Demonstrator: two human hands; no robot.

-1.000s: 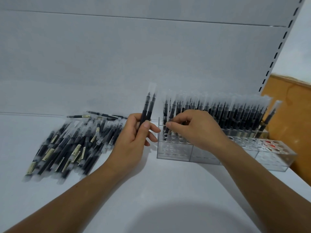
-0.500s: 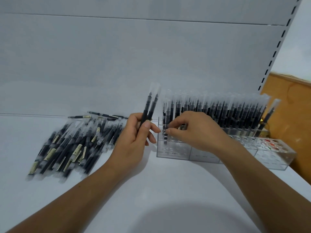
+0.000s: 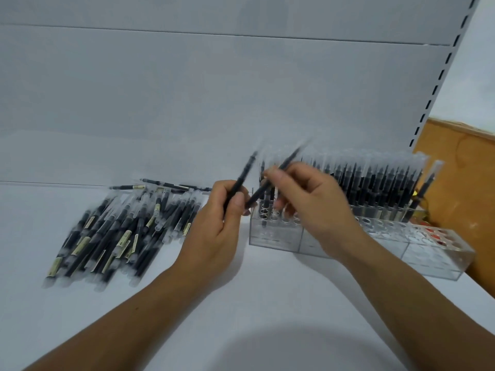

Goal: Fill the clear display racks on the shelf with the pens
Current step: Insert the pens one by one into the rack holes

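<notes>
The clear rack [image 3: 276,238] holds upright pens [image 3: 375,180] in its back rows. The right hand [image 3: 316,210] pinches a tilted pen [image 3: 290,160] over its left end; the left hand [image 3: 217,223] grips another pen [image 3: 243,174]. Loose pens [image 3: 120,228] lie on the shelf [image 3: 241,303].

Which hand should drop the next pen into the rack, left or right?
Probably right. The right hand hovers over the left end of the rack, where holes stand empty, pinching a tilted pen. The left hand grips the other pen beside the rack, above the shelf.
</notes>
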